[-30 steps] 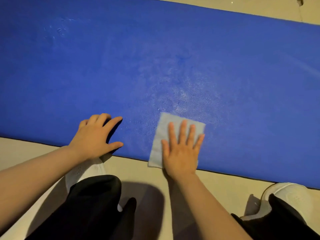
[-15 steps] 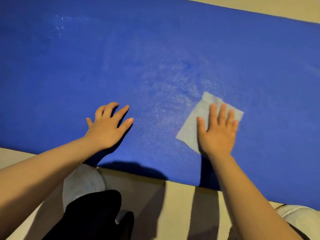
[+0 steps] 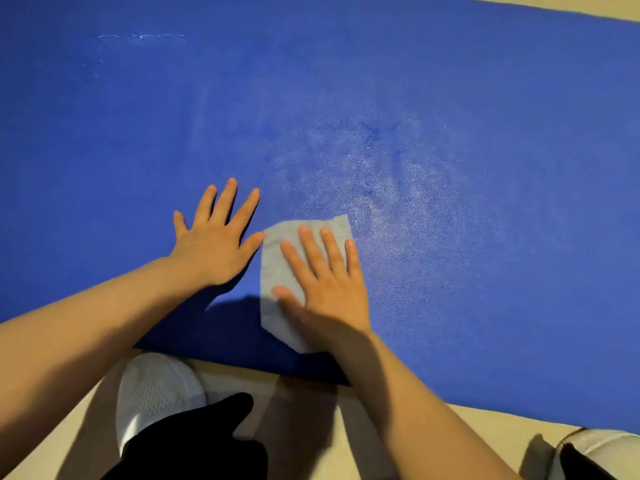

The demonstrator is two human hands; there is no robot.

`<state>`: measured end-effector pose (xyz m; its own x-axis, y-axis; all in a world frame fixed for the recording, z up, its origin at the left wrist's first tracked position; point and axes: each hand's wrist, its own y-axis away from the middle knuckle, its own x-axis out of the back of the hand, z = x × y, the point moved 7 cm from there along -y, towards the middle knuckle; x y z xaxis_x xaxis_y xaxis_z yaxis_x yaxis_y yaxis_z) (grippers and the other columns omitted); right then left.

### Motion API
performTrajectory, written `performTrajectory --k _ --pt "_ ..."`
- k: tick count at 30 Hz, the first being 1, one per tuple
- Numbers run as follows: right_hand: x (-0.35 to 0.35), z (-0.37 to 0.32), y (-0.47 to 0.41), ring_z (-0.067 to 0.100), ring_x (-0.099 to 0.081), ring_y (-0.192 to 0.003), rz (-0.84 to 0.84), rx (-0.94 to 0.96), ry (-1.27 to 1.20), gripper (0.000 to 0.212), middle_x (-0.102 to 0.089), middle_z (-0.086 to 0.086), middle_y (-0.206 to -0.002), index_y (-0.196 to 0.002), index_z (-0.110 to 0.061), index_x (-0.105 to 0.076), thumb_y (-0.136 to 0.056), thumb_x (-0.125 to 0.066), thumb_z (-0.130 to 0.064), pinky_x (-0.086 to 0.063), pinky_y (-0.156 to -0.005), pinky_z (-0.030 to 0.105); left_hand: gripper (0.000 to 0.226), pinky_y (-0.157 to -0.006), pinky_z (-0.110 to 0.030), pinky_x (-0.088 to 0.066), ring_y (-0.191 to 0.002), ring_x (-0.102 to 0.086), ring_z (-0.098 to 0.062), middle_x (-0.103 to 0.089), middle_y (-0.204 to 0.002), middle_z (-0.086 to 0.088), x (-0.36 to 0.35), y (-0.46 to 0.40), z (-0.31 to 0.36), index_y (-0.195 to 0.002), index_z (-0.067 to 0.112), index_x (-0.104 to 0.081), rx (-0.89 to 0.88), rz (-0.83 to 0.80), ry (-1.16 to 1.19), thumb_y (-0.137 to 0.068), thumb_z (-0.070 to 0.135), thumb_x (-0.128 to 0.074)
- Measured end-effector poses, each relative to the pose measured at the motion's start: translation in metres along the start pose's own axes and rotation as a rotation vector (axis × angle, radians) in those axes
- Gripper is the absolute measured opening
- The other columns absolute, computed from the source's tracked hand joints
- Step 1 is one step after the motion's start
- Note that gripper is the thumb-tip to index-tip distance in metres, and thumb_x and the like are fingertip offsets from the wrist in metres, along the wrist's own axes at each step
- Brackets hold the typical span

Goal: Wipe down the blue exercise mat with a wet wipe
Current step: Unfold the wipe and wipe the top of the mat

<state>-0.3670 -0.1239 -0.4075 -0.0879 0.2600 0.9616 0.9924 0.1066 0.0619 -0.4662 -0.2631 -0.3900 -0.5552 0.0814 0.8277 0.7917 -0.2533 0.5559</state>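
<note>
The blue exercise mat [image 3: 346, 81] fills most of the head view, with a pale, damp-looking sheen right of centre. A pale grey wet wipe [image 3: 277, 271] lies flat on the mat near its front edge. My right hand [image 3: 325, 289] presses flat on the wipe with straight, spread fingers and covers its right half. My left hand [image 3: 214, 244] rests flat on the bare mat just left of the wipe, fingers straight and spread, its thumb tip at the wipe's upper left corner.
Beige floor [image 3: 467, 445] runs along the mat's front edge and shows at the top right. A white shoe [image 3: 156, 393] with a black trouser leg [image 3: 194, 441] stands below my left arm. Another white shoe [image 3: 602, 448] shows at the bottom right corner.
My right hand has slid the wipe away from the mat's front edge to the right, then back left beside my left hand. My left hand moved further onto the mat and flattened its fingers.
</note>
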Motion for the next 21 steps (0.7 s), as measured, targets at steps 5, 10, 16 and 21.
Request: performTrajectory --k 5,10,16,21 --pt "0.038 0.142 -0.040 0.030 -0.014 -0.149 -0.037 -0.367 0.083 0.073 -0.011 0.008 -0.163 -0.155 -0.026 -0.023 -0.092 -0.017 -0.063 -0.001 -0.118 0.046 0.066 -0.113 -0.065 0.003 -0.147 0.024 -0.018 0.030 -0.157 0.011 -0.003 0.002 -0.002 -0.148 0.045 0.017 -0.008 -0.060 0.024 -0.096 0.061 -0.020" --pt "0.076 0.232 -0.031 0.028 0.004 -0.151 -0.045 -0.785 -0.011 0.066 0.003 0.006 -0.164 -0.157 -0.023 -0.008 -0.101 -0.023 -0.055 0.002 -0.120 0.052 0.068 -0.112 -0.066 0.005 -0.145 0.027 -0.016 0.032 -0.156 0.012 -0.002 0.000 -0.001 -0.148 0.046 0.017 0.003 -0.102 0.048 -0.096 0.061 -0.024" --pt "0.027 0.090 -0.052 0.044 -0.007 -0.147 -0.048 -0.398 0.113 0.069 -0.011 0.014 -0.162 -0.155 -0.021 -0.016 -0.095 -0.013 -0.054 0.003 -0.115 0.060 0.068 -0.112 -0.065 0.006 -0.144 0.029 -0.016 0.034 -0.155 0.013 -0.004 0.000 0.000 -0.147 0.046 0.020 0.018 -0.108 0.046 -0.097 0.060 -0.024" --pt "0.003 0.013 -0.062 0.038 -0.031 -0.143 -0.101 0.018 0.034 0.063 -0.038 0.007 -0.154 -0.145 -0.024 -0.045 -0.092 -0.033 -0.055 -0.013 -0.113 0.059 0.067 -0.113 -0.065 0.006 -0.144 0.029 -0.015 0.035 -0.154 0.015 -0.004 0.001 0.001 -0.143 0.048 0.023 0.027 -0.093 0.052 -0.099 0.057 -0.026"
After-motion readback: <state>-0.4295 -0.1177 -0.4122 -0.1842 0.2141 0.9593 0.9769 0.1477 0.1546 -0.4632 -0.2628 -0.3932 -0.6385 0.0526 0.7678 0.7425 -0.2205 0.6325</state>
